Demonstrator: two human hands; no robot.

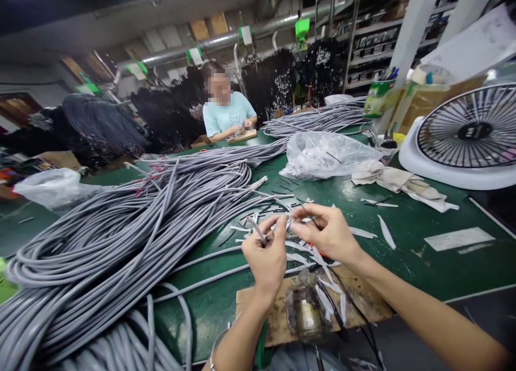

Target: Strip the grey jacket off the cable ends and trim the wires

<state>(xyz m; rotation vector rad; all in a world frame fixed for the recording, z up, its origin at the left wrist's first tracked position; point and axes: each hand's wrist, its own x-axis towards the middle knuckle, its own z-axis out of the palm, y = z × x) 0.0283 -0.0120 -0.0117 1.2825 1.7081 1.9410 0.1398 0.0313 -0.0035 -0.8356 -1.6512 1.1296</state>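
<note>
A grey cable end (257,230) is clamped in the fingers of the left hand (266,258), the right hand's (328,234) fingers pinched together just beside it; white strips (386,232) are strewn over the green surface (403,269), and a big pile of grey cables (100,242) seemingly awaits work.

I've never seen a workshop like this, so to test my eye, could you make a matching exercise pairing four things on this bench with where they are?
Things:
1. Grey cables
2. Desk fan
3. Clear plastic bag
4. Wooden board

Places:
A. Far right, white with a black grille
B. At the near edge of the table
C. Heaped across the left side
D. Crumpled in the middle, beyond the hands' area

Pairs: 1-C, 2-A, 3-D, 4-B
</note>
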